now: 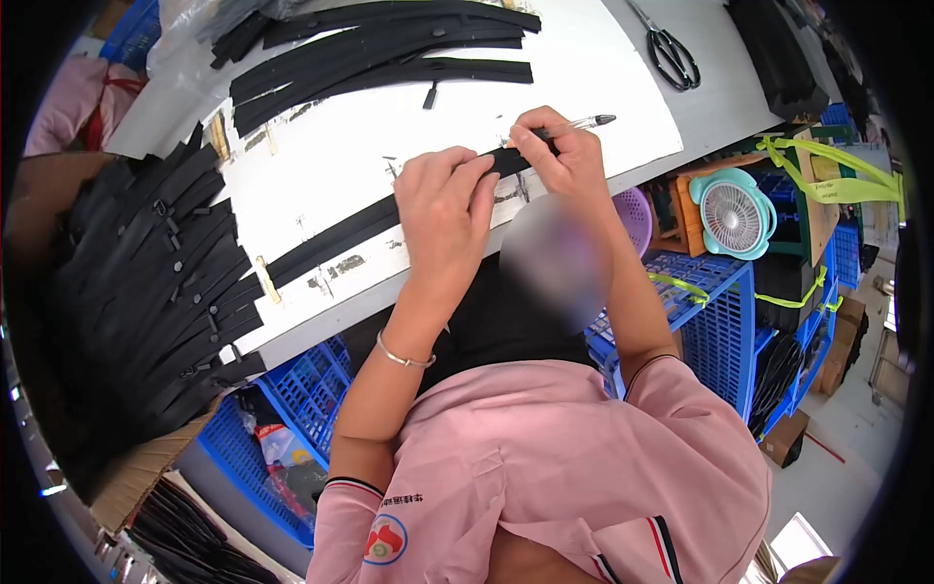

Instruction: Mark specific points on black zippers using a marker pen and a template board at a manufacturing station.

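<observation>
My left hand (443, 202) bends over the strip (336, 234), its pinch unclear, while my right hand (566, 156) pinches the pen (590, 123) — likely marking, next needing the strip steady.

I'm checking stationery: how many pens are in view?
1: the slim, clear, dark-ended pen in the bare right hand, near the long black strip. Others may be hidden.

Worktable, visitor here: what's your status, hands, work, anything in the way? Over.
Left hand on black strip; right hand gripping pen at strip's right end. Strip lies along near edge of white board. Scissors off right, apart from strip.
</observation>
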The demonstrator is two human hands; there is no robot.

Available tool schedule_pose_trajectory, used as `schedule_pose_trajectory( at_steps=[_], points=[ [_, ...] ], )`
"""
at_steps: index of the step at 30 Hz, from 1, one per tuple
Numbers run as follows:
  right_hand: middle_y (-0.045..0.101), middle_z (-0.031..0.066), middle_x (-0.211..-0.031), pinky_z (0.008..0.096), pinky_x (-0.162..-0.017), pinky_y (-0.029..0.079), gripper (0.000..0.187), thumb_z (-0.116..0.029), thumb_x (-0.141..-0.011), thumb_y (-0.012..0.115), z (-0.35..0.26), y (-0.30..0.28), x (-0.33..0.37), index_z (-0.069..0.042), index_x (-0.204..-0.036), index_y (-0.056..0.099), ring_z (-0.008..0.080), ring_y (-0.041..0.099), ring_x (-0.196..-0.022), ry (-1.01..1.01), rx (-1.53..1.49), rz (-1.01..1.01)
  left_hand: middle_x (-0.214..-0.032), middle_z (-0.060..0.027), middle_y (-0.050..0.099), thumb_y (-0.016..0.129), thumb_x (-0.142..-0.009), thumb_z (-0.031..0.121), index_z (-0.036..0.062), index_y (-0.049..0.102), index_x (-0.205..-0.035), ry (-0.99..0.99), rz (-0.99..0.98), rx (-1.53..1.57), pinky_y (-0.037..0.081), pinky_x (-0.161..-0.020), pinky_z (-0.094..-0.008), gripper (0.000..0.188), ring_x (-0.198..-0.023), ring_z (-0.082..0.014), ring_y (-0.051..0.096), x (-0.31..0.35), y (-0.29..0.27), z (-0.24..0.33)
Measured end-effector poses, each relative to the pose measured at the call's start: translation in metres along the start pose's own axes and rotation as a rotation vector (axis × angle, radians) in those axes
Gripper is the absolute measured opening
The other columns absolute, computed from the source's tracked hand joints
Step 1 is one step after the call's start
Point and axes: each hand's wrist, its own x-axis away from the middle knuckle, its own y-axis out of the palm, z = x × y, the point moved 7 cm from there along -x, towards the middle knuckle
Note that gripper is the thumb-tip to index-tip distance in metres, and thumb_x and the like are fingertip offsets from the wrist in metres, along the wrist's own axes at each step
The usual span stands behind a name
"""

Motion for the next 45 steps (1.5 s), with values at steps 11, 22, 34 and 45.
schedule_pose_trajectory(
  at_steps=[11, 22, 34, 45],
  points=[
    [0.062, 0.0021, -0.067, 0.0262, -0.053, 0.042, 0.014, -0.014, -0.096, 0.069, -0.001, -0.002, 0.002, -0.001, -0.093, 0.07, 0.0078, 0.052, -0.056, -0.022, 0.074, 0.09, -0.101, -0.0016, 0.069, 0.078, -0.083, 0.006, 0.0087, 0.079, -0.098, -0.029, -0.027, -0.049, 0.042, -0.091, -0.0361, 0.015, -0.101, -0.022, 0.06, -0.001, 0.011, -0.003],
    [0.061, 0.0063, -0.064, 0.0283, -0.052, 0.043, 0.013, -0.015, -0.094, 0.07, -0.005, 0.003, 0.001, -0.003, -0.089, 0.069, 0.0133, 0.055, -0.053, -0.084, 0.222, 0.041, -0.102, -0.0013, 0.069, 0.078, -0.083, 0.007, 0.0096, 0.08, -0.097, -0.032, -0.021, -0.037, 0.041, -0.09, -0.0362, 0.014, -0.1, -0.0218, 0.06, -0.001, 0.011, -0.004],
    [0.065, 0.0034, -0.075, 0.0263, -0.065, 0.045, 0.015, -0.009, -0.095, 0.063, 0.001, -0.002, 0.006, 0.001, -0.085, 0.067, 0.0111, 0.058, -0.07, -0.032, 0.101, -0.103, -0.103, -0.0015, 0.069, 0.079, -0.083, 0.006, 0.0098, 0.08, -0.096, -0.049, -0.025, -0.042, 0.042, -0.091, -0.036, 0.014, -0.1, -0.0213, 0.06, -0.001, 0.012, -0.004],
    [0.065, 0.005, -0.072, 0.0277, -0.067, 0.048, 0.015, -0.01, -0.091, 0.063, 0.007, 0.003, 0.005, 0.0, -0.081, 0.068, 0.0121, 0.061, -0.069, 0.088, -0.058, -0.098, -0.113, -0.0085, 0.064, 0.076, -0.082, 0.008, 0.0061, 0.074, -0.105, -0.033, -0.013, -0.013, 0.039, -0.103, -0.0466, 0.024, -0.11, -0.0302, 0.057, 0.007, 0.005, -0.01]
  ],
)
